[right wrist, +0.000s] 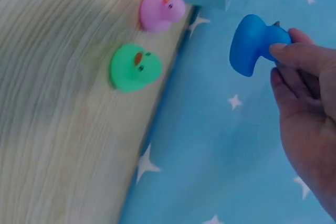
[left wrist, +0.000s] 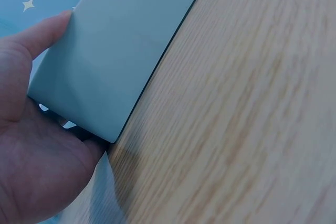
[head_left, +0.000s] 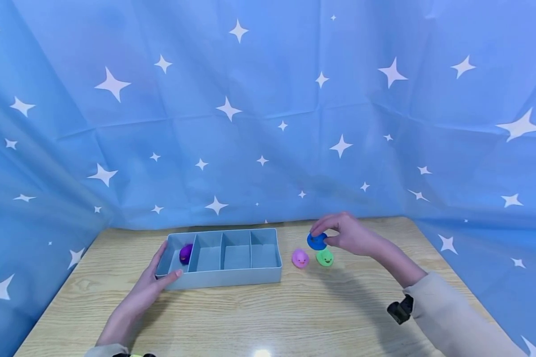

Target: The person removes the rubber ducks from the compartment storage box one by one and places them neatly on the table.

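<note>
My right hand (head_left: 350,234) pinches a blue rubber duck (head_left: 316,241) by its head, between thumb and fingers, above the table. In the right wrist view the blue duck (right wrist: 249,45) hangs sideways from the fingertips. Below it on the table stand a pink rubber duck (head_left: 300,258) and a green rubber duck (head_left: 325,258), side by side. With thumb in front and fingers round the end, my left hand (head_left: 149,285) grips the left end of a blue-grey divided box (head_left: 232,278). A purple duck (head_left: 185,254) lies in the box's leftmost compartment.
The light wooden table (head_left: 250,317) ends at a blue curtain (head_left: 268,124) with white stars, which hangs behind it and along both sides. Thin dividers (head_left: 222,250) split the box into a row of compartments. The pink duck stands just right of the box.
</note>
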`<action>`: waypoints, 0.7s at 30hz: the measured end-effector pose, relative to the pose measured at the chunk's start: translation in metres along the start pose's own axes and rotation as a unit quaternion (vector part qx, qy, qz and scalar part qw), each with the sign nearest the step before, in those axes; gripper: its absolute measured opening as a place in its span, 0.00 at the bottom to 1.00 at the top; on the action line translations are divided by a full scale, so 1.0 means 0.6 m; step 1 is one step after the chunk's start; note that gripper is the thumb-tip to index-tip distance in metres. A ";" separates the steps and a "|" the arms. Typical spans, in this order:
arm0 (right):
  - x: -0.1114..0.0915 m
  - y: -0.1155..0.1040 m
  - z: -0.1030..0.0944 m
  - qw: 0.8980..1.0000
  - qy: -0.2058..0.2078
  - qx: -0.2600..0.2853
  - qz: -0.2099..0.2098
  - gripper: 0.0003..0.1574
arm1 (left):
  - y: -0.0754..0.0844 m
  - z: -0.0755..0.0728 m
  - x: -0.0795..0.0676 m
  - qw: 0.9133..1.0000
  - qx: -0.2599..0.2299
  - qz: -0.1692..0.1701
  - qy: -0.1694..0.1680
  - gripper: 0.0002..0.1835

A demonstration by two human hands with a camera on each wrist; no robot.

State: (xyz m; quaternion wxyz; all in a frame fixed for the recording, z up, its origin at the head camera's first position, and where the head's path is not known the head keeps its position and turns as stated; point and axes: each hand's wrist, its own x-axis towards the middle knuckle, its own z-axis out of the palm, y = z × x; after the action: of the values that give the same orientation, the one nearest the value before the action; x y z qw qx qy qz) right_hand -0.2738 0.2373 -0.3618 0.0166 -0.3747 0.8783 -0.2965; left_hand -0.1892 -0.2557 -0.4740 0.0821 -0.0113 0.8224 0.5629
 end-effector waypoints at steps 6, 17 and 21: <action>-0.020 0.018 -0.006 1.000 0.009 -0.008 0.022 0.17 | 0.001 -0.002 0.000 1.000 0.004 -0.004 0.000 0.54; -0.062 0.057 -0.015 0.999 0.009 -0.035 0.022 0.19 | 0.000 0.000 0.002 1.000 0.008 -0.012 -0.001 0.55; -0.077 0.074 -0.016 0.999 0.016 -0.028 0.035 0.18 | 0.000 0.000 0.003 1.000 0.008 -0.015 0.000 0.55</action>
State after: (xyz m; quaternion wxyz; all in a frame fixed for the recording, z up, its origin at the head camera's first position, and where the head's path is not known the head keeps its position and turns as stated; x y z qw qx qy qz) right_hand -0.2715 0.2972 -0.3864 0.0030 -0.3392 0.8989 -0.2773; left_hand -0.1912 -0.2553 -0.4741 0.0908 -0.0227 0.8265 0.5552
